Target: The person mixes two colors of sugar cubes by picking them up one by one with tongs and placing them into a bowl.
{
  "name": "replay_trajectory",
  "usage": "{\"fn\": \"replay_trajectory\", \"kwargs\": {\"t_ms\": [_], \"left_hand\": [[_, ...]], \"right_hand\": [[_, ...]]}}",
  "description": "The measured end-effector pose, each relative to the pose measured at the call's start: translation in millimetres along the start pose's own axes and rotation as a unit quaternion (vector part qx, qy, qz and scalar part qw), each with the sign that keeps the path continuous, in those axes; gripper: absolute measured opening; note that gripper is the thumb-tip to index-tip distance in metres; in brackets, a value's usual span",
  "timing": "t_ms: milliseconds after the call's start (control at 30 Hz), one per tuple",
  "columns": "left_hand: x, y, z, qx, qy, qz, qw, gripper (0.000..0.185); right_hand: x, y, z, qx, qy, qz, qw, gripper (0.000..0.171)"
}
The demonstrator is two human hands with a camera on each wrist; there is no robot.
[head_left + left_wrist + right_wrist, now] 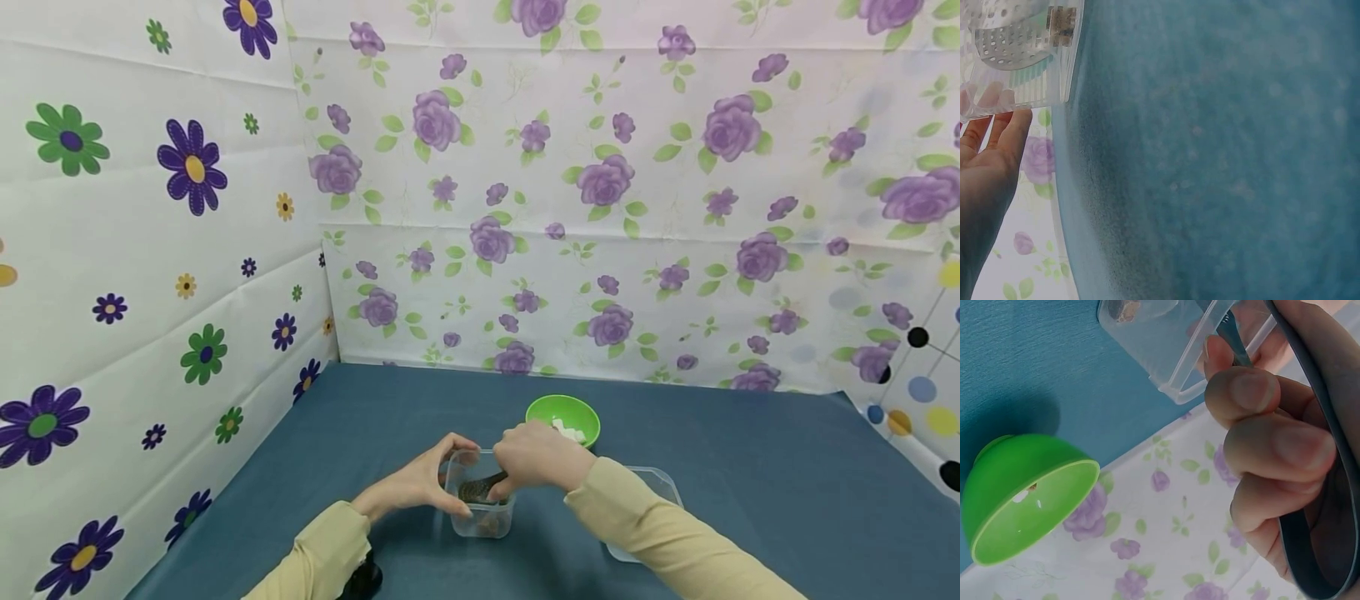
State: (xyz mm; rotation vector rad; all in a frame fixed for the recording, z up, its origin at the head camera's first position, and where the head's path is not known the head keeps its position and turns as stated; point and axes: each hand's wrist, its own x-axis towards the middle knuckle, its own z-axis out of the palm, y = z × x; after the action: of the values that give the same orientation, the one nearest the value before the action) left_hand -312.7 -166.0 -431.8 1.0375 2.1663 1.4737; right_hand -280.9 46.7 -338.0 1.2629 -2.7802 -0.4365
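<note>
**Two hands working at a small clear tub, low in the frame**

In the lower middle of the head view, the left hand (411,486) is steadying a clear plastic container (480,500) on the blue table cover (750,475), its fingers curling around the near-left wall and thumb arching over the rim. The left wrist view is showing those fingers (997,134) lying against the tub's see-through side at the upper left of its frame. The right hand (536,457) is reaching over the opening from the right, its fingers closing around a slim dark tool (1310,506) whose tip is dipping into the container; what kind of tool it is cannot be told. Some brownish bits are sitting at the tub's bottom.

The container is looking thin-walled and light, likely flexing under a squeeze and sliding easily on the cloth, so holding it low on opposite walls seems wiser than pinching the rim. Its smooth sides are probably slippery.

Just behind the right hand, a green bowl (563,418) with white pieces inside is standing; a second clear lid or tray (660,483) is lying under the right sleeve.
</note>
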Motion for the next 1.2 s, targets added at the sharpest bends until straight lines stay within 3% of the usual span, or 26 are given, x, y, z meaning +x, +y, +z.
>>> {"fn": "replay_trajectory", "kwargs": {"t_ms": [367,733,1200], "left_hand": [[0.6,-1.2,-0.2,-0.003,0.001,-0.007,1.0000,0.070],[-0.3,-1.9,-0.7,-0.004,0.001,-0.006,1.0000,0.068],[-0.8,0.4,1.3,0.001,0.012,-0.019,0.9997,0.065]], "right_hand": [[3,-5,0,-0.022,-0.007,-0.007,1.000,0.042],[-4,8,0,0.041,0.018,-0.002,0.999,0.041],[-23,33,0,0.117,0.068,-0.005,0.991,0.044]]}}
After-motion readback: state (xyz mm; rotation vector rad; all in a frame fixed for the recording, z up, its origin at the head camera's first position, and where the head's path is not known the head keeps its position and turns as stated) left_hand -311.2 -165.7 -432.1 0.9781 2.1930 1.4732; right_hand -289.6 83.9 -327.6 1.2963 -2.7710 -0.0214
